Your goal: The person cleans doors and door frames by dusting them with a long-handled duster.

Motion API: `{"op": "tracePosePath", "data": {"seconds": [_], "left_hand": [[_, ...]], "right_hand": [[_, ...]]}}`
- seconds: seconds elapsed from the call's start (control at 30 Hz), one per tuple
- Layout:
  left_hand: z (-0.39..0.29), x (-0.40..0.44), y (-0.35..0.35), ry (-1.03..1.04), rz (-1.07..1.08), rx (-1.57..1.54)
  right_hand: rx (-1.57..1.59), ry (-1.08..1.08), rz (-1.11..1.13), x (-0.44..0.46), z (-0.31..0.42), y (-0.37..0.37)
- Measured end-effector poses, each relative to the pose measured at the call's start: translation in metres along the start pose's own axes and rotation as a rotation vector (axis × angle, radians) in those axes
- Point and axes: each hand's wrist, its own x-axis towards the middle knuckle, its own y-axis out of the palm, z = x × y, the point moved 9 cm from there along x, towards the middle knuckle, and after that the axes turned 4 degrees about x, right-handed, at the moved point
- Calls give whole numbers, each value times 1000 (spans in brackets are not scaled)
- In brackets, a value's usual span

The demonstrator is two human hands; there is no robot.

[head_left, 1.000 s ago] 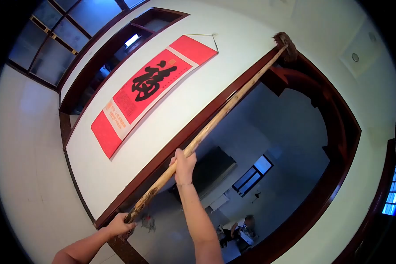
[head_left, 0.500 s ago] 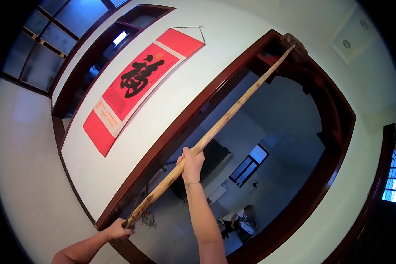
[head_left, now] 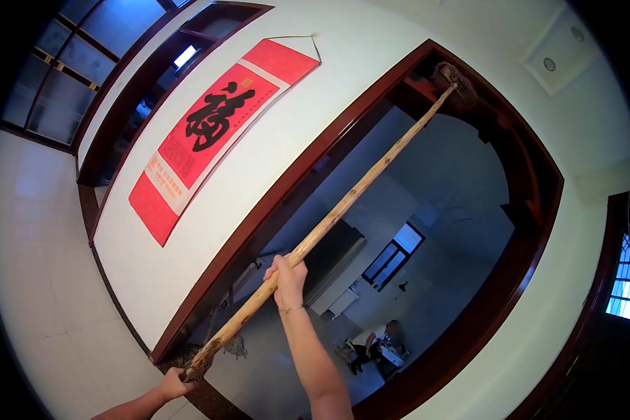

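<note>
A long wooden-handled mop [head_left: 360, 185] runs diagonally up across the view. Its shaggy brown head [head_left: 455, 82] is at the upper corner of the dark red doorway frame [head_left: 427, 59]; whether it presses on the wood I cannot tell. My left hand [head_left: 173, 383] is closed round the lower end of the handle. Further up, my right hand [head_left: 288, 281] wraps round the handle, with a thin bracelet [head_left: 291, 308] at the wrist.
On the white wall hangs a red scroll [head_left: 220, 133] with a black character. Through the doorway, a person [head_left: 372, 339] sits in the room beyond, and a grey stringy bundle [head_left: 235, 346] lies near the left side. A dark-framed window [head_left: 393, 255] is on the far wall.
Both hands have moved down and left with the handle. The mop head has come slightly down and left, now lying more inside the corner of the doorway frame.
</note>
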Motion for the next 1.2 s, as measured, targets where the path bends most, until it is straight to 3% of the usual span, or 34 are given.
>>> {"op": "tracePosePath", "data": {"seconds": [0.03, 0.1, 0.17, 0.3, 0.37, 0.63, 0.83, 1.03, 1.2], "left_hand": [[12, -5, -8, -41, -93, 121], [23, -22, -13, -53, -129, 44], [32, -49, -43, 4, -485, 158], [44, -85, -59, -66, -555, 406], [14, -91, -59, 71, -665, 410], [-15, -26, -40, 110, -694, 451], [-50, 50, -15, 122, -739, 433], [-104, 112, 2, 285, -759, 507], [-111, 139, -4, 332, -774, 490]], "right_hand": [[2, 0, 2, -8, -3, 4], [18, 126, 48, -23, -20, 18], [95, 121, 78, -36, -29, 28], [231, 324, 27, -58, -61, 42], [272, 346, 50, -49, -59, 41], [492, 310, 303, 12, -42, 13], [483, 245, 307, 80, -17, -38], [479, 157, 292, 136, 13, -85], [423, 127, 291, 159, 14, -90]]}}
